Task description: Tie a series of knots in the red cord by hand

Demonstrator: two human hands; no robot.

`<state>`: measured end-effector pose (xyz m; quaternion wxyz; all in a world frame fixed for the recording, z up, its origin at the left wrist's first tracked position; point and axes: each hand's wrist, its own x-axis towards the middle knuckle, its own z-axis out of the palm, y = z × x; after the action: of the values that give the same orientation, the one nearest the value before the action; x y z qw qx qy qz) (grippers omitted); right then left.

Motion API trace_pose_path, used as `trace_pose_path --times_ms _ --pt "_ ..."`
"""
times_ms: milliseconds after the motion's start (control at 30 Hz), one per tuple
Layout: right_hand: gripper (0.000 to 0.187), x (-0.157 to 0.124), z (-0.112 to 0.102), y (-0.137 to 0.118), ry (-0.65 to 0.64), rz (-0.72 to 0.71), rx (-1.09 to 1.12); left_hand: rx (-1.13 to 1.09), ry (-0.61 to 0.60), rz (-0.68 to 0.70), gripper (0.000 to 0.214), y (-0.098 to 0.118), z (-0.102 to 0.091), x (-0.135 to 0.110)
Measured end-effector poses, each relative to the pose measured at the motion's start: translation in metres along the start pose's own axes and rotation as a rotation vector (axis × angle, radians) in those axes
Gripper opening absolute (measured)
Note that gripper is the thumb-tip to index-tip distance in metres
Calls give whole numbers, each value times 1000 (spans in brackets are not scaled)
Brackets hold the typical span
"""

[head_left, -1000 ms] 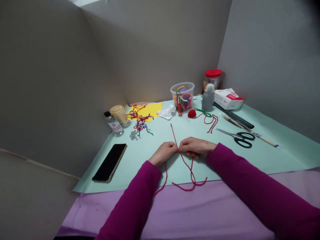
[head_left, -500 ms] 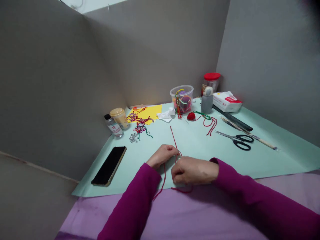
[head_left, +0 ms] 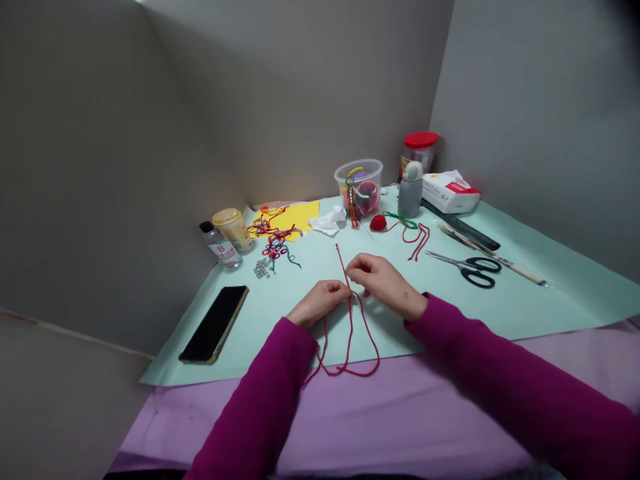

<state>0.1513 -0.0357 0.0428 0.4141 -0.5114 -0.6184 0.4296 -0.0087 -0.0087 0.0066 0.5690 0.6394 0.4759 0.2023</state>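
A thin red cord (head_left: pixel 350 333) is shown pinched in the fingers of the left hand (head_left: pixel 319 301), near the middle of the frame. Its upper end is extended across the pale mint paper sheet (head_left: pixel 450 303), while the remainder forms a loose loop lying over the sheet's near edge onto the lilac cloth (head_left: pixel 350 420). The right hand (head_left: pixel 386 285) is held just beside the cord with curled fingers; whether the cord is grasped by it cannot be told. Both forearms are covered by magenta sleeves (head_left: pixel 255 393).

To the left, a black smartphone (head_left: pixel 214 325) is laid on the sheet. Beyond the hands, a red yarn ball (head_left: pixel 379 223) is seen beside loose red and green cords (head_left: pixel 415 233), and a tangle of multicoloured cords (head_left: pixel 274 237) lies partly on a yellow paper sheet (head_left: pixel 295 219), near small metal rings (head_left: pixel 261 268). A clear plastic tub (head_left: pixel 359 188) filled with cords stands at the far edge, near a grey bottle (head_left: pixel 411 193) and a red-lidded jar (head_left: pixel 420 150). Black-handled steel scissors (head_left: pixel 473 271) are placed on the right.
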Motion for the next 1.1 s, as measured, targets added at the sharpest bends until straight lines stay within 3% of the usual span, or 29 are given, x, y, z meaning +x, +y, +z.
trace_pose_path --times_ms 67,167,233,367,633,1100 --pt "8 12 0 20 -1 183 98 14 2 -29 27 1 0 -1" --pt "10 18 -2 38 -258 404 301 0 -33 -28 29 3 -1 -2" --pt "10 18 -4 42 -380 438 357 -6 -42 -30 30 3 -1 -2" --pt "3 19 -7 45 -473 461 337 -4 -47 -23 36 2 -2 -2" --pt "8 18 -7 44 -440 383 119 60 -43 -21 34 -3 -2 1" --pt "12 18 0 38 -338 384 -45 203 54 105 30 -18 0 9"
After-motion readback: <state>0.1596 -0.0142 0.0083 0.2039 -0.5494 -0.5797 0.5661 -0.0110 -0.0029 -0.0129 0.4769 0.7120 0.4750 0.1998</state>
